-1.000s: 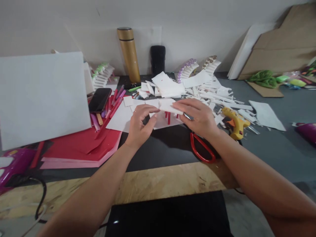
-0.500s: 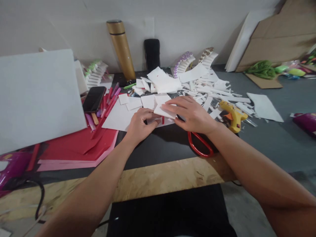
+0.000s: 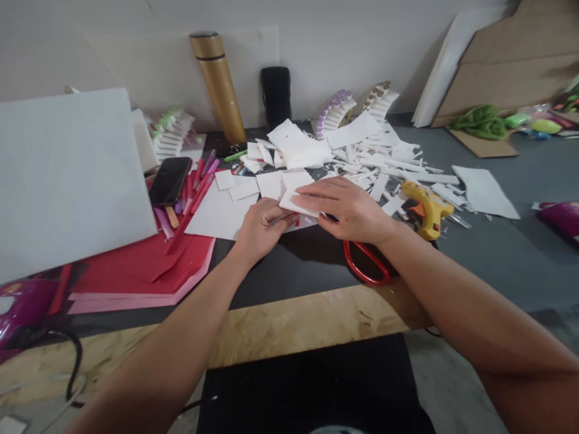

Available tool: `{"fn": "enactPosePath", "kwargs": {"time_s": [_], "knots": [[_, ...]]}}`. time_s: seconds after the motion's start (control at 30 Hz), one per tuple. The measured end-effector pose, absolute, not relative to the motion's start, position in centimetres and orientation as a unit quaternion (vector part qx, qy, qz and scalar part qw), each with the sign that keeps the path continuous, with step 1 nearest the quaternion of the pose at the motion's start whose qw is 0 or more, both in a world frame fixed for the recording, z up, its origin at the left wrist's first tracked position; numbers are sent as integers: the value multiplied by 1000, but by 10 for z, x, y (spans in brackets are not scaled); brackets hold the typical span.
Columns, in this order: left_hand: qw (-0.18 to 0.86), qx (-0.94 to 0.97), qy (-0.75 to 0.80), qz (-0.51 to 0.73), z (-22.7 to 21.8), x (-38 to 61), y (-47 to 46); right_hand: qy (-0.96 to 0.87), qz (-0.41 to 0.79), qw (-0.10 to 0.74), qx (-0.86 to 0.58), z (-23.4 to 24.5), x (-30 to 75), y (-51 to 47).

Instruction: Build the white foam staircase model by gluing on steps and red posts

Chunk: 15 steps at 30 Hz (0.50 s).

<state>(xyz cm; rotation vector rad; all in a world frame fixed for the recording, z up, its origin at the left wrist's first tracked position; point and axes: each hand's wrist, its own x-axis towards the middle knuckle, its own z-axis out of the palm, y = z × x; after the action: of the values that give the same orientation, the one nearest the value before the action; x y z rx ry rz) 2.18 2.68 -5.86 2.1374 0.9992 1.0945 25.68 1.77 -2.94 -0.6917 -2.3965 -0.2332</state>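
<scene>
My right hand (image 3: pixel 350 208) lies palm down on a small white foam piece (image 3: pixel 294 203) in the middle of the table, fingers stretched and pressing on it. My left hand (image 3: pixel 262 226) is curled just left of that piece, its fingertips pinched at the edge under it. What the fingers pinch is too hidden to name. Several white foam squares (image 3: pixel 244 188) lie just behind the hands, on a larger white sheet (image 3: pixel 215 216).
Red-handled scissors (image 3: pixel 364 265) lie under my right wrist, a yellow glue gun (image 3: pixel 427 208) to their right. Red sheets (image 3: pixel 140 265), a black phone (image 3: pixel 169 179), a big white board (image 3: pixel 67 175), a gold flask (image 3: pixel 217 84) and heaps of white offcuts (image 3: pixel 389 163) surround the spot.
The white piece stood raised on short red posts a second ago; it now lies pressed low and the posts are hidden. Both hands have closed in on it.
</scene>
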Motion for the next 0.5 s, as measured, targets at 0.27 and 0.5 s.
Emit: {"fn": "enactPosePath", "kwargs": {"time_s": [0.27, 0.5], "knots": [[291, 784, 372, 402, -58, 23, 25, -906, -84, 324, -260, -29, 255, 18], [282, 782, 370, 415, -59, 25, 26, -908, -84, 333, -240, -32, 256, 21]]}}
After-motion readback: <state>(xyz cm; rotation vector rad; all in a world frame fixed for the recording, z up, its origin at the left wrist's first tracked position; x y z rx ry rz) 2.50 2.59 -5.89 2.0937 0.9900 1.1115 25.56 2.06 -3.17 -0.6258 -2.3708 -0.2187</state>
